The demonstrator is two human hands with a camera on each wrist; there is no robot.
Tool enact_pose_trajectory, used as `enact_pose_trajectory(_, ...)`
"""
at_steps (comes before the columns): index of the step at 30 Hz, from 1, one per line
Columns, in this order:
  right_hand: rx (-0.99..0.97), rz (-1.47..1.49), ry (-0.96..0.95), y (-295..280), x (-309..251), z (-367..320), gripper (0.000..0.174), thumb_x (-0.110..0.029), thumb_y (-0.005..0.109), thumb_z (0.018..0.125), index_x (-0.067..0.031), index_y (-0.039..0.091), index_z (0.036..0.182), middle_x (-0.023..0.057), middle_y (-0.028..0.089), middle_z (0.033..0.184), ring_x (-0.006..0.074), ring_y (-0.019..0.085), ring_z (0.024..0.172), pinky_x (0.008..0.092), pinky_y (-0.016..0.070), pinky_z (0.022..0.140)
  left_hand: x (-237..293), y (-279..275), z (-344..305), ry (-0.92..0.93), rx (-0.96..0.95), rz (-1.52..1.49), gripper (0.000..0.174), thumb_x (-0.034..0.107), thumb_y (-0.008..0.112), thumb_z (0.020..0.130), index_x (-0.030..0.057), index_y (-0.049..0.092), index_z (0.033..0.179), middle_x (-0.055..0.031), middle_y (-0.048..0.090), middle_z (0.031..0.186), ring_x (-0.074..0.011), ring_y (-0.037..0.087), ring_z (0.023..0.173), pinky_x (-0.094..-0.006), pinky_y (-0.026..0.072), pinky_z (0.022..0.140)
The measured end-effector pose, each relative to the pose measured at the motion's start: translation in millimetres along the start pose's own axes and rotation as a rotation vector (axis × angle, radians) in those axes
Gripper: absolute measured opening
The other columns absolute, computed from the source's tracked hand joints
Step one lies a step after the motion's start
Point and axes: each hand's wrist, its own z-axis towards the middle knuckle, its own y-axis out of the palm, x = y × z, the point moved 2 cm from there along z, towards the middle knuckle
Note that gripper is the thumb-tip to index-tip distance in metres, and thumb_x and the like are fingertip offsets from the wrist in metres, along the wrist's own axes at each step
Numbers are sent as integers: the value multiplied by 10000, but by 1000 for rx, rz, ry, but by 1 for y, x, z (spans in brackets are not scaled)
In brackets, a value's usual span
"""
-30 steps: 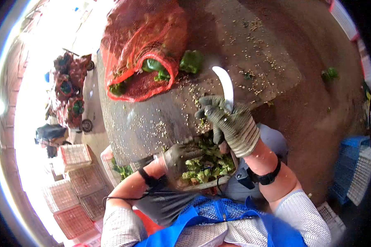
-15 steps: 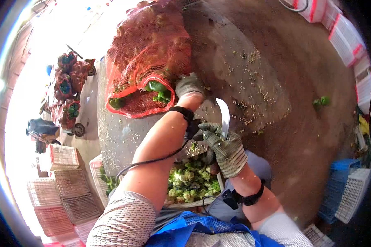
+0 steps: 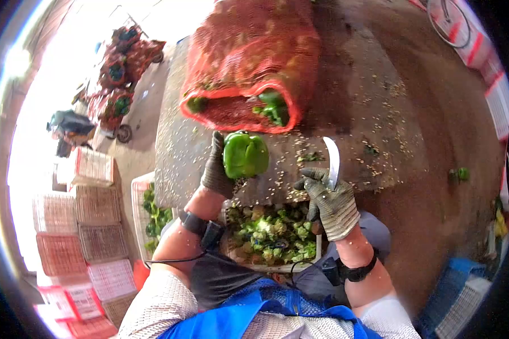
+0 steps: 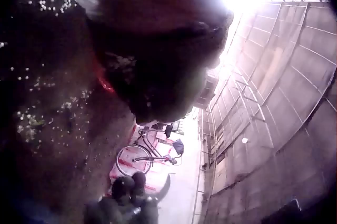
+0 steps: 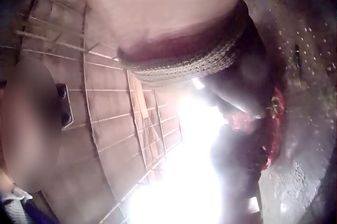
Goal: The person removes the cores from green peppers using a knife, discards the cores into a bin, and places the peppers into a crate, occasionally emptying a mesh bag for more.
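In the head view a green bell pepper [image 3: 245, 155] is held by the gloved left hand [image 3: 218, 169], whose thumb and palm lie along its left side. To the right, the gloved right hand [image 3: 332, 204] grips a knife with a curved pale blade [image 3: 333, 158] pointing up and away. Beyond the pepper lies a red mesh sack [image 3: 249, 51], its mouth facing the person, with green peppers [image 3: 275, 107] inside. The right wrist view shows the dark right glove [image 5: 253, 76] at close range; the left wrist view is dark, with the left glove [image 4: 152, 71] filling its upper part.
Small pale seeds dot the tabletop [image 3: 178, 152]. Below its near edge sits a crate of green and pale scraps [image 3: 274, 234]. Another crate with green pieces [image 3: 155, 220] stands left of it. Stacked baskets [image 3: 99, 243] are at left, blue and white crates [image 3: 455, 291] at lower right.
The left hand went from above the scrap crate out beside the sack, then came back towards the person with the pepper. The right hand keeps its hold on the knife. The view has shifted.
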Motion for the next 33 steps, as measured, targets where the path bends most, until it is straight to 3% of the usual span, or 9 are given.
enact_pose_trajectory(5,-120,-427,-154,57,23,8,431,-195,622,890,-19,560,1279,80,681,820,134,586,619,299,482,570,3,-13,-41,97,-22,155,800,734,478,837,105,471,1332,-133,570,1289,-311,559,1189,-504,469,1006)
enact_pose_trajectory(8,-242,-635,-117,88,54,15,369,-228,590,885,-99,604,1231,181,695,972,334,673,871,405,534,775,1,-13,-49,161,-2,417,884,740,548,791,86,407,1369,-133,554,1290,-284,565,1169,-478,468,1010)
enact_pose_trajectory(11,-175,-490,-424,108,89,23,335,-246,605,881,-87,624,1175,163,696,993,360,657,930,404,531,815,5,-14,-51,327,-203,714,814,358,848,737,61,422,1364,-98,582,1226,-192,562,1115,-339,478,966)
enact_pose_trajectory(15,-207,-435,-197,123,97,29,265,-172,612,874,-76,645,1118,143,700,1004,323,668,937,393,531,833,18,-17,-65,391,-35,1091,893,202,918,628,61,427,1360,-98,583,1223,-192,555,1112,-348,470,982)
enact_pose_trajectory(16,-202,-680,-434,131,92,32,200,-142,688,833,-30,686,999,72,713,893,160,661,812,302,522,709,22,-24,-64,458,-17,1052,867,188,912,638,70,435,1352,-98,587,1209,-187,558,1105,-343,477,973)
enact_pose_trajectory(20,-213,-292,-25,146,55,31,189,-134,603,837,-36,708,959,79,676,701,123,610,628,313,491,592,44,-39,-64,469,119,914,845,178,892,673,70,418,1365,-100,579,1224,-190,566,1103,-335,482,968)
enact_pose_trajectory(23,-250,-338,92,145,38,29,184,-77,550,856,2,676,964,147,695,819,170,649,746,343,514,701,43,-49,-64,491,22,1047,873,162,884,680,73,392,1396,-106,575,1231,-190,557,1119,-335,476,978)
enact_pose_trajectory(28,-291,-487,-22,133,59,33,134,-89,608,821,5,682,883,144,667,712,172,623,642,348,505,616,41,-26,-70,681,-151,1678,867,83,834,703,17,359,1425,-131,583,1242,-244,576,1124,-359,465,992)
enact_pose_trajectory(33,-284,-492,-302,138,83,37,94,-62,590,865,-33,678,880,131,673,803,231,636,679,393,514,618,36,-21,-68,760,-40,1423,971,67,845,675,33,285,1468,-144,573,1222,-266,572,1114,-377,467,984)
